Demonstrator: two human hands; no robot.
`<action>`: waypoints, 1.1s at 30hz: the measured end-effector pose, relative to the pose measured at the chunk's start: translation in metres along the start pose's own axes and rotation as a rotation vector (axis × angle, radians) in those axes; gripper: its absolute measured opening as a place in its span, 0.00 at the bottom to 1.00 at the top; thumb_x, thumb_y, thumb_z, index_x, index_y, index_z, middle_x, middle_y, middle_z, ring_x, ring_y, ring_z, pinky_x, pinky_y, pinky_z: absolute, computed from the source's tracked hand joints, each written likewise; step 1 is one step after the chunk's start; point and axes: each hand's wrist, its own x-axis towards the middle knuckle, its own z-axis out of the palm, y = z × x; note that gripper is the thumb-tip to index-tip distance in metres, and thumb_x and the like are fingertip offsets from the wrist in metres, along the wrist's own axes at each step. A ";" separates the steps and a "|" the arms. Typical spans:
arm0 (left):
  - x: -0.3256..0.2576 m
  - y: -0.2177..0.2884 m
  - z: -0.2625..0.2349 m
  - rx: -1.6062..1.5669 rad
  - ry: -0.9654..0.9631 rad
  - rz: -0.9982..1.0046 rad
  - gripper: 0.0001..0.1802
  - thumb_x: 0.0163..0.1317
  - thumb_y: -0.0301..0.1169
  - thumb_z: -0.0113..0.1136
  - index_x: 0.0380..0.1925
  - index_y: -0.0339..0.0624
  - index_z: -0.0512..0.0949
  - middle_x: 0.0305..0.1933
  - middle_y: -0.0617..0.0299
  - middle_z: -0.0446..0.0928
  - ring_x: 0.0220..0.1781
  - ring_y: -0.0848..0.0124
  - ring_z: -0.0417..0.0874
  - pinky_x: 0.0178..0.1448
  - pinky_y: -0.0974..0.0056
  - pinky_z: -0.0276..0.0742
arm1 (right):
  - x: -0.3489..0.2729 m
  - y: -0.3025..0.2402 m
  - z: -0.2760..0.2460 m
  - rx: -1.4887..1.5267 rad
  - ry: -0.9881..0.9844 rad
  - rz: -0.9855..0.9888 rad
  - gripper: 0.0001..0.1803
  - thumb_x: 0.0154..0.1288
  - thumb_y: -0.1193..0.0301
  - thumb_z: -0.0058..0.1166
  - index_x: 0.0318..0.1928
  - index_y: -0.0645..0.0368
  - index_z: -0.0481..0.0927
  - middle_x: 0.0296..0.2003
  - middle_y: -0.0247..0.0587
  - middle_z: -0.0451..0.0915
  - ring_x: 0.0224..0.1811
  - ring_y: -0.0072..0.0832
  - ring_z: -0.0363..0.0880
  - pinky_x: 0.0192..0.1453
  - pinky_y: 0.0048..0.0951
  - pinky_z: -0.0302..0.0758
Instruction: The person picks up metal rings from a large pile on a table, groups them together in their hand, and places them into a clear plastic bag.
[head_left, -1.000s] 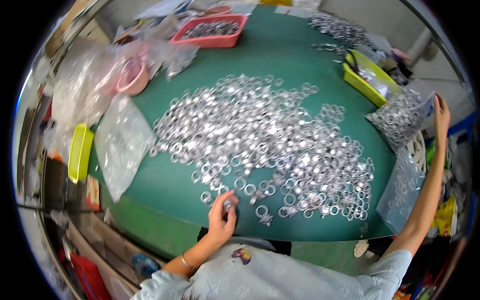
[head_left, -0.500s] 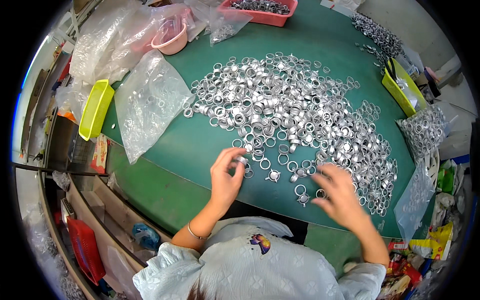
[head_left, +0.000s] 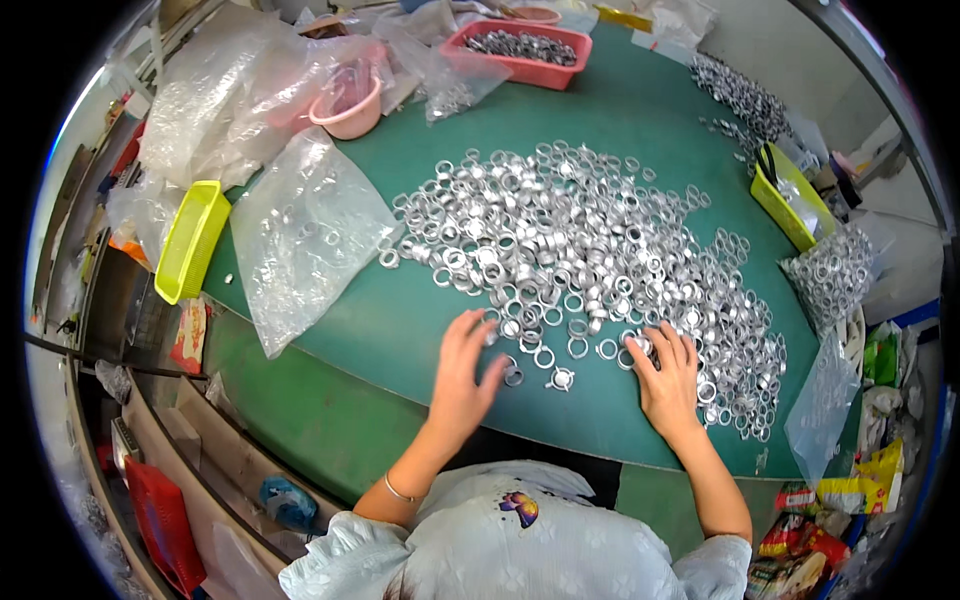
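A broad heap of silver metal rings covers the middle of the green table, some fitted with a pale disc and small lugs. At the heap's near left edge, my left hand has its thumb and fingers apart, with a ring by its fingertips. My right hand rests at the near right edge, thumb and fingers bent around a silver ring, partly hidden by them. Between the hands, a lugged ring lies apart from the heap, near plain rings.
Left of the heap lie a clear plastic bag and a yellow-green basket. Farther back are a pink bowl and a pink tray of metal parts. At right stand another yellow-green basket and a bag filled with rings.
My right hand has moved away from me onto the heap's edge and closed around a ring. The left hand's thumb has spread from its fingers. The view has shifted slightly.
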 end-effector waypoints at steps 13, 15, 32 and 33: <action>0.015 -0.004 0.025 0.095 -0.102 0.110 0.31 0.48 0.22 0.62 0.55 0.41 0.65 0.64 0.44 0.52 0.67 0.43 0.50 0.66 0.50 0.53 | 0.014 -0.006 -0.004 0.081 0.106 0.141 0.24 0.56 0.72 0.52 0.54 0.65 0.67 0.55 0.50 0.63 0.61 0.48 0.56 0.63 0.48 0.51; 0.013 -0.004 0.022 0.102 -0.106 0.087 0.33 0.48 0.24 0.63 0.56 0.41 0.64 0.65 0.45 0.53 0.67 0.44 0.51 0.67 0.50 0.53 | 0.009 -0.012 -0.014 0.097 0.109 0.161 0.23 0.55 0.71 0.54 0.52 0.63 0.69 0.56 0.51 0.62 0.61 0.49 0.55 0.64 0.49 0.50; 0.043 0.008 0.041 0.450 -0.431 0.532 0.38 0.45 0.48 0.65 0.58 0.52 0.65 0.68 0.52 0.50 0.67 0.43 0.47 0.60 0.31 0.47 | -0.091 0.053 -0.020 -0.133 0.195 0.600 0.44 0.49 0.51 0.58 0.62 0.59 0.58 0.62 0.49 0.56 0.66 0.49 0.48 0.65 0.50 0.45; 0.049 0.008 0.046 0.408 -0.424 0.541 0.37 0.46 0.47 0.65 0.58 0.52 0.66 0.67 0.52 0.51 0.67 0.43 0.49 0.61 0.33 0.48 | -0.085 0.054 -0.022 -0.115 0.228 0.574 0.42 0.48 0.53 0.58 0.61 0.59 0.60 0.59 0.48 0.60 0.64 0.47 0.53 0.63 0.48 0.47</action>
